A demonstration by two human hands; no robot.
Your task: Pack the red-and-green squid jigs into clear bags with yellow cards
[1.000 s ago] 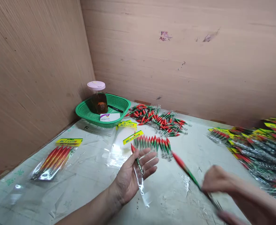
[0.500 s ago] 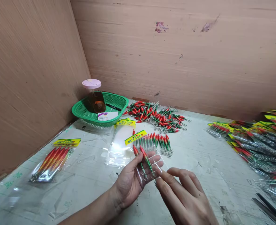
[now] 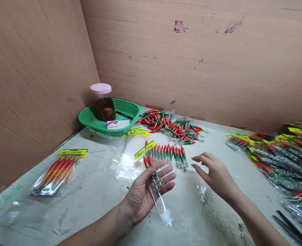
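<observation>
My left hand [image 3: 145,191] is palm up, thumb pressed on a clear plastic bag with a yellow BCT LURE header [image 3: 145,149]. Two red-and-green fishing lures [image 3: 151,167] lie at that bag, their hooks over my palm; the bag's lower end hangs past my hand. Off to the right, my right hand [image 3: 212,172] is above the table, thumb and fingers apart, with nothing in it. Closest to it is a row of red-and-green lures [image 3: 168,152], lined up side by side. A small silvery blur [image 3: 201,192] shows below its fingers.
Behind the row lies a loose heap of lures [image 3: 175,128]. A stack of flat bags [image 3: 131,153] sits by a green basket [image 3: 89,121] holding a lidded drink cup [image 3: 105,107]. Packed orange lures [image 3: 58,174] lie left; many filled packs [image 3: 276,153] are piled right, near black strips [image 3: 289,227].
My right hand has let go of the bag's lower edge and moved right and up, opening. The lures in my left hand now lie closer together.
</observation>
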